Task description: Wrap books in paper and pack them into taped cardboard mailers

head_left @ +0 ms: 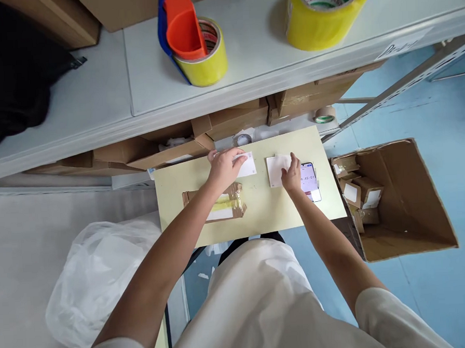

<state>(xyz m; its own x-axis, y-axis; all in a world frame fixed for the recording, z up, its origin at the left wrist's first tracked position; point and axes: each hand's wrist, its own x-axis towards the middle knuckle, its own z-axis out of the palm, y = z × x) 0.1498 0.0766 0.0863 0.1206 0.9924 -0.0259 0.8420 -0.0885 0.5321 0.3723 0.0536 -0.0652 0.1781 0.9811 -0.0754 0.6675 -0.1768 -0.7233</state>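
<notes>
Both hands rest over a pale yellow rectangular tabletop (263, 214). The left hand (225, 168) curls half-closed over a white rectangular card-like piece (249, 165); whether it pinches it cannot be told. The right hand (292, 178), thumb and forefinger parted, lies over overlapping flat white papers (274, 174), presumably to steady them; its hold is unclear. A black-edged phone (310, 182) lies screen up beside it, probably to keep the digits readable. 1 taped brown cardboard packet (223, 205) lies nearer the body, seemingly leaving both hands room.

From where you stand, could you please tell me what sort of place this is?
Probably a packing station, judging by yellow tape rolls and the large cardboard box holding small labelled cartons.
</notes>
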